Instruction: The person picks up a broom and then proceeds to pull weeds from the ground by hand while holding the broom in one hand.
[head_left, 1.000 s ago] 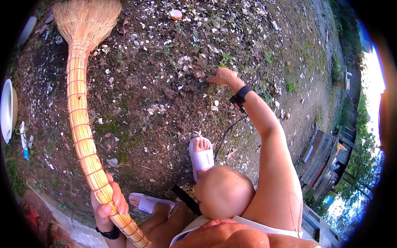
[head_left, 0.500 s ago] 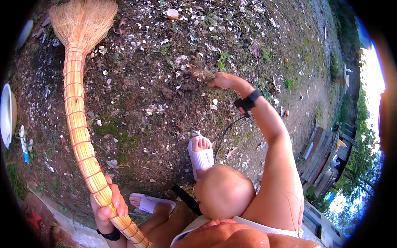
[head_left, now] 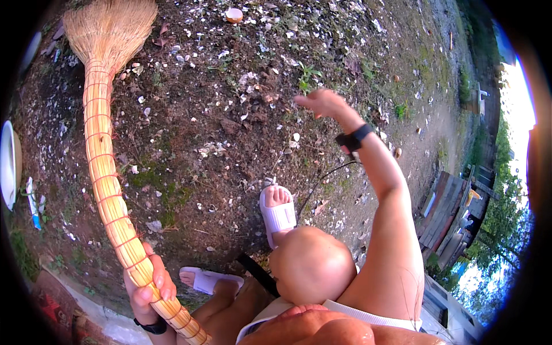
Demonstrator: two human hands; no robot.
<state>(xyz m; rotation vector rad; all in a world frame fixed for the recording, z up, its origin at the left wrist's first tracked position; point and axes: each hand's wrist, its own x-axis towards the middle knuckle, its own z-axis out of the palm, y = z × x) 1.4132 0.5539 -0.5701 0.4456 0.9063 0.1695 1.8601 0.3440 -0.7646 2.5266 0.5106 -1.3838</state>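
A long straw broom [head_left: 103,155] runs up the left side, its fanned bristles at the far end near the ground. My left hand [head_left: 152,279] is wrapped round the lower part of its bound handle. Over the littered soil my right hand [head_left: 325,103] is raised, slightly blurred, with finger and thumb apart and nothing visible in it. Close beyond its fingertips grows a small green weed [head_left: 307,75]. A black band with a small device [head_left: 353,140] and cable sits on the right wrist.
An eggshell half [head_left: 234,15] lies far off among scattered pale shell bits. White basins [head_left: 10,167] stand at the left edge, near a blue-and-white tube [head_left: 33,207]. My feet wear pale slippers [head_left: 279,213]. Weathered boards [head_left: 443,210] are stacked at the right.
My right hand has lifted and shifted right, away from the soil. The brown fuzzy clump at its fingertips no longer shows. The left hand keeps its hold on the broom.
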